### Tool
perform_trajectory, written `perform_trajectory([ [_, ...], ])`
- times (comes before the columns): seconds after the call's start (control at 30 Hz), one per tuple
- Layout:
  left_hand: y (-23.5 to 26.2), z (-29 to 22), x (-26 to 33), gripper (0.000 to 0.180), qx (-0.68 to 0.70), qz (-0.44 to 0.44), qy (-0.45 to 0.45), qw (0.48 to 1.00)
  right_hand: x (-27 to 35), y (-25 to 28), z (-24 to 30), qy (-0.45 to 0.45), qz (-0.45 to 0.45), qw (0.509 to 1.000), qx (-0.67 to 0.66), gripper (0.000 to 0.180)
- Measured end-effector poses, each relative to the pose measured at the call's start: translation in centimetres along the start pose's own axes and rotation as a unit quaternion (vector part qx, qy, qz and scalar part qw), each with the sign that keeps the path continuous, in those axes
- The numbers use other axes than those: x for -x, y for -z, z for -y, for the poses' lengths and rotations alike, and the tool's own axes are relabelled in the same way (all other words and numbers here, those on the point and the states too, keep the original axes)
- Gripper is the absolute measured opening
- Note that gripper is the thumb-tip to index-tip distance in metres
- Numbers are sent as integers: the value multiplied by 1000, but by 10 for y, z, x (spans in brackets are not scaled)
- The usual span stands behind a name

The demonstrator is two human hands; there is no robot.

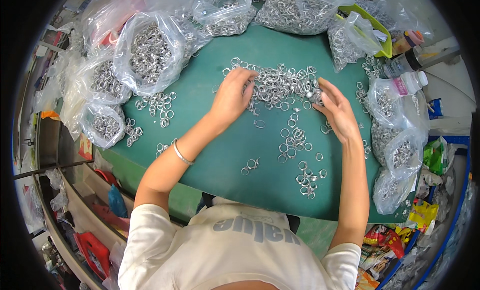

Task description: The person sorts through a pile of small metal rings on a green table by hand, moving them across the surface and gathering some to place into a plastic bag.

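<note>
A loose heap of silver metal rings (pixel 280 86) lies on the green tabletop (pixel 220 162). At the heap's left edge is my left hand (pixel 233 94), its fingers reaching over the nearest rings and its thumb apart from them. Nothing shows gripped in it. Across the heap, my right hand (pixel 338 109) curves inward with a small cluster of rings (pixel 314 96) between thumb and fingers; its palm side is partly hidden. A looser group of rings (pixel 294 141) trails toward me, with another group (pixel 309 180) nearer the front edge.
Clear bags full of rings line the table: a large open bag (pixel 149 55) at left, a bag (pixel 295 12) at the back, and several bags (pixel 395 145) along the right. A yellow-green tray (pixel 384 45) and a clear bottle (pixel 412 83) stand at the right.
</note>
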State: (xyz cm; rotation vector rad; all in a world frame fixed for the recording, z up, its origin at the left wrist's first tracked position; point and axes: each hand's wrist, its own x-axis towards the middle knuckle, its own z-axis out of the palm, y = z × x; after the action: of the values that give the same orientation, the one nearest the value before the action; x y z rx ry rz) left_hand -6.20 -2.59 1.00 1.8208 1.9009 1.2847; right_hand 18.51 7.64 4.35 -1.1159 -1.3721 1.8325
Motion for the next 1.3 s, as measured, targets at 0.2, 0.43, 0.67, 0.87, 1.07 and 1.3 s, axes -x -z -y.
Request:
perform_trajectory([
  [0.2, -11, -39, 33, 33, -57, 171, -93, 979, 45, 25, -2, 105, -64, 945, 304, 26],
  [0.43, -61, -46, 10, 25, -111, 119, -147, 976, 67, 12, -18, 105, -108, 832, 534, 20],
  [0.67, -36, -46, 5, 13, 352, 227, 260, 870, 71, 21, -26, 158, -125, 815, 544, 24],
  [0.87, 31, -50, 55, 16, 97, 158, 146, 972, 34, 13, -36, 198, -191, 745, 608, 45],
  [1.07, 89, -16, 147, 22, -275, 45, 145, 949, 43, -8, -39, 281, -110, 755, 582, 33],
  [1.3, 93, -26, 138, 50, -275, 56, 141, 949, -3, -34, -35, 353, -34, 711, 607, 8],
])
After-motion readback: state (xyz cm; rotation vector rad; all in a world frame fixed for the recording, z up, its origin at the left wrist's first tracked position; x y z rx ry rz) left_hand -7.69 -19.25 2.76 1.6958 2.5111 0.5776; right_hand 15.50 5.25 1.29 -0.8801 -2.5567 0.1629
